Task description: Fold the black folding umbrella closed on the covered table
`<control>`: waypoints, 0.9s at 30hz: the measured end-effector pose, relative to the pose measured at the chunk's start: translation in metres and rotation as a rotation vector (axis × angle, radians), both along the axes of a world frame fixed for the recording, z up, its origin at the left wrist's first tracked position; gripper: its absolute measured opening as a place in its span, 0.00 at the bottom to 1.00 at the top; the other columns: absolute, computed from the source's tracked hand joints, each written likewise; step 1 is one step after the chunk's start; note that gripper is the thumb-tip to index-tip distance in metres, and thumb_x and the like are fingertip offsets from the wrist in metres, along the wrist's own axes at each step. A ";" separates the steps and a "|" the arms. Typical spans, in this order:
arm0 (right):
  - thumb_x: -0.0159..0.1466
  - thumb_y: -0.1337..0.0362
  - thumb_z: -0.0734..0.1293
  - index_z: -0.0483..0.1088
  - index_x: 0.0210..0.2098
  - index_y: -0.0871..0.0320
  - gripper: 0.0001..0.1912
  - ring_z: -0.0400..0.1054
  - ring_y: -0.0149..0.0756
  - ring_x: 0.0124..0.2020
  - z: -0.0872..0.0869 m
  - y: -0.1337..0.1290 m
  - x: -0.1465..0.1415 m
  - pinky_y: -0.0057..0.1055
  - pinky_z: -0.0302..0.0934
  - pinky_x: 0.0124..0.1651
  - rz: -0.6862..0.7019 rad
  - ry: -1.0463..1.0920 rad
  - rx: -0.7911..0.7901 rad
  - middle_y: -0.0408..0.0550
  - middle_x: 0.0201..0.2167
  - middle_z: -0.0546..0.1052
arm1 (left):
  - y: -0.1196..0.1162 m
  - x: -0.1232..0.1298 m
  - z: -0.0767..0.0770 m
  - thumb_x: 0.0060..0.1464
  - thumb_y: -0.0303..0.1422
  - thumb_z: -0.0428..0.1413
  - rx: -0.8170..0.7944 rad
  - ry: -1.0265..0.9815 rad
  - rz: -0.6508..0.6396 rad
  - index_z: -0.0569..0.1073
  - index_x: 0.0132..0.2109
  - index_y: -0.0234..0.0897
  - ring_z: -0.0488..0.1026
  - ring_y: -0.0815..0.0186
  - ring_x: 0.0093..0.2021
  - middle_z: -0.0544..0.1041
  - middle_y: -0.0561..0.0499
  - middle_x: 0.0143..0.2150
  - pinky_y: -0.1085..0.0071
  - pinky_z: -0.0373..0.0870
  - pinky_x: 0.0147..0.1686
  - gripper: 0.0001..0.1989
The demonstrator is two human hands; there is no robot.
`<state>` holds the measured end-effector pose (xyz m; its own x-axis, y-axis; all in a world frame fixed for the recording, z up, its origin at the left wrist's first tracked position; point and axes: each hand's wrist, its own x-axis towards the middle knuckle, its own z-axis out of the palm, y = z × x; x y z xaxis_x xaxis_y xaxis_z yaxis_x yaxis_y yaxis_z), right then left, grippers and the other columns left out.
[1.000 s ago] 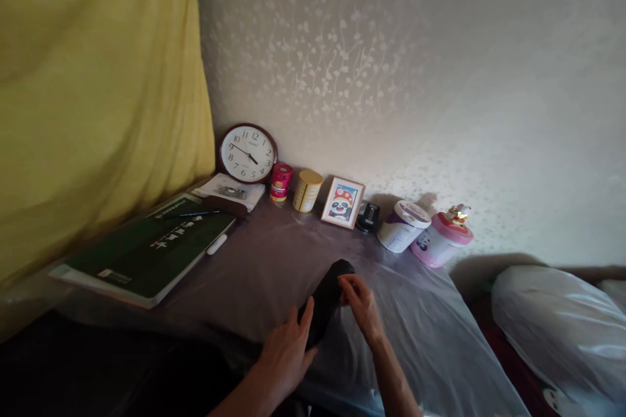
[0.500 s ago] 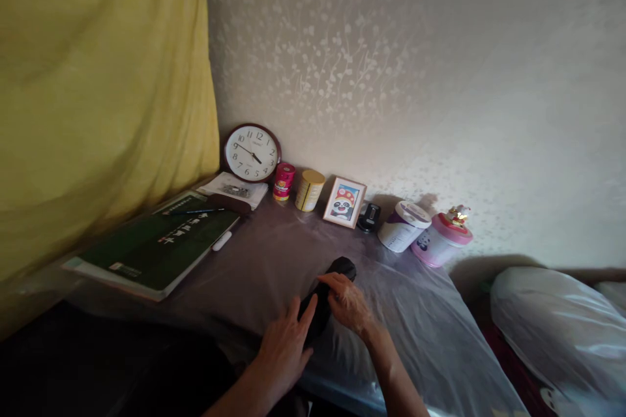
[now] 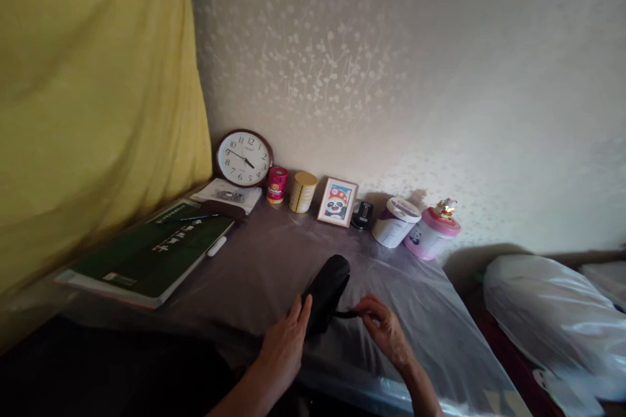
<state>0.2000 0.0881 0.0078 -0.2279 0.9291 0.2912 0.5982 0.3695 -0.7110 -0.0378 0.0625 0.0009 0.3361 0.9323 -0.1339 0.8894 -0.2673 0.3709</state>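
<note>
A black folded umbrella lies slantwise on the covered table, its rounded end pointing away from me. My left hand rests along its near left side, fingers stretched out and touching the fabric rather than wrapped round it. To the right of the umbrella, my right hand pinches the end of a thin black strap. The strap runs out taut from the umbrella's side. My left thumb is not clearly visible.
Along the wall stand a clock, a pink can, a yellow-lidded can, a panda picture frame, a black stapler-like item and two tubs. Left lies a green book; right, a plastic-wrapped bundle.
My right hand has moved off the top of the umbrella to the right and drawn the strap out sideways. My left hand stays at the umbrella's left side. The view has shifted slightly.
</note>
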 end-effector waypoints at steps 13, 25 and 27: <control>0.53 0.58 0.62 0.74 0.29 0.55 0.11 0.69 0.38 0.27 -0.056 -0.023 0.045 0.31 0.64 0.30 -0.376 0.131 0.008 0.46 0.24 0.75 | 0.009 -0.012 -0.011 0.49 0.26 0.48 -0.050 -0.170 0.127 0.46 0.64 0.40 0.70 0.64 0.48 0.62 0.40 0.58 0.72 0.65 0.45 0.36; 0.55 0.64 0.58 0.73 0.31 0.55 0.12 0.70 0.38 0.32 -0.065 -0.023 0.049 0.33 0.62 0.37 -0.363 0.033 0.066 0.47 0.29 0.75 | -0.009 -0.016 -0.006 0.47 0.15 0.43 0.236 0.242 0.157 0.40 0.64 0.48 0.69 0.59 0.51 0.35 0.37 0.67 0.68 0.69 0.40 0.41; 0.55 0.64 0.58 0.73 0.31 0.55 0.12 0.70 0.38 0.33 -0.065 -0.024 0.049 0.33 0.61 0.38 -0.368 0.018 0.069 0.47 0.29 0.75 | -0.007 -0.013 -0.007 0.43 0.13 0.43 0.242 0.294 0.130 0.41 0.64 0.51 0.68 0.58 0.51 0.34 0.41 0.68 0.66 0.69 0.41 0.44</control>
<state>0.2487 0.0644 -0.0574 0.1233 0.9260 0.3569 0.6876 0.1796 -0.7036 -0.0508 0.0556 -0.0065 0.1930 0.9809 0.0218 0.9804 -0.1937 0.0353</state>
